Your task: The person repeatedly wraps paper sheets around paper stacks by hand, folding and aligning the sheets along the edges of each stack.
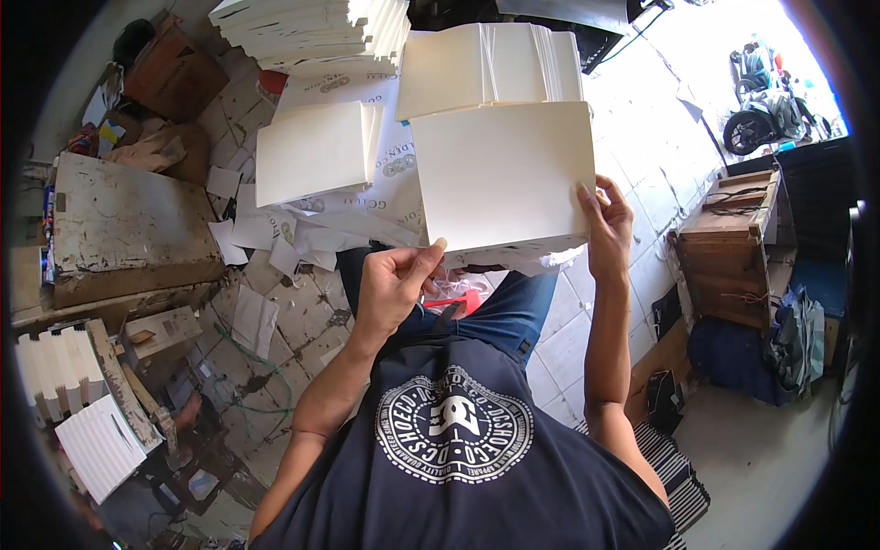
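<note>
A blank cream sheet of paper (pixel 509 174) lies in front of me, held at two of its corners. My left hand (pixel 399 284) pinches its near left corner between thumb and fingers. At the right edge my right hand (pixel 610 220) grips it, thumb on top and fingers curled behind. Whether it is one sheet or several together, I cannot tell. Just beyond it, a fanned stack of cream sheets (pixel 445 69) rests on the table. To the left lies a smaller folded cream stack (pixel 312 151), apart from both hands.
White printed paper (pixel 385 197) covers the table. A tall pile of folded sheets (pixel 302 32) stands at the far left. Loose scraps (pixel 255 220) litter the tiled floor. A large worn box (pixel 128 229) sits left, a wooden crate (pixel 729 247) right. A motorbike (pixel 770 115) stands outside.
</note>
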Tool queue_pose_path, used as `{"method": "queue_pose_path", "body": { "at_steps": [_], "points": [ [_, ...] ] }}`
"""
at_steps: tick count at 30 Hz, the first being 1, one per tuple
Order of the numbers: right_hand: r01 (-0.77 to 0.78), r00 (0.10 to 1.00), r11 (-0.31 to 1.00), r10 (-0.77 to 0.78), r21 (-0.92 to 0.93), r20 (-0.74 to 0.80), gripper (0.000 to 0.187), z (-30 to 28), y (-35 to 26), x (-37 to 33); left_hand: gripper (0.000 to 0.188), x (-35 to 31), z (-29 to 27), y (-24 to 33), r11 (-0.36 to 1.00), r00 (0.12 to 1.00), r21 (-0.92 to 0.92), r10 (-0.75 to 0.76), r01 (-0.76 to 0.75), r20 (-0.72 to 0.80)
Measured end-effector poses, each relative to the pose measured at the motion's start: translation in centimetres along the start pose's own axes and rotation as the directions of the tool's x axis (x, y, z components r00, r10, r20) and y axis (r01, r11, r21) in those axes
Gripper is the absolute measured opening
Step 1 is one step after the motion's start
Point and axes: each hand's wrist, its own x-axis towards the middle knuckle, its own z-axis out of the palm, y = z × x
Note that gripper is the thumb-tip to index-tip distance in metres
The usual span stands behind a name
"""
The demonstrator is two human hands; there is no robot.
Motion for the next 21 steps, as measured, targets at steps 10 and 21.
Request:
{"method": "queue_pose_path", "body": {
  "at_steps": [10, 21],
  "points": [
    [0.000, 1.000, 0.997, -0.002, -0.083, -0.015, 0.019, -0.2, -0.6, 0.3, 0.030, 0.2, 0.4, 0.7, 0.978, 0.994, -0.178, -0.109, 0.110, 0.017],
    [0.086, 0.995, 0.888, -0.097, -0.451, -0.001, 0.031, -2.0, 0.4, 1.5, 0.029, 0.2, 0.4, 0.5, 0.979, 0.992, -0.169, -0.124, 0.116, -0.033]
  ]
}}
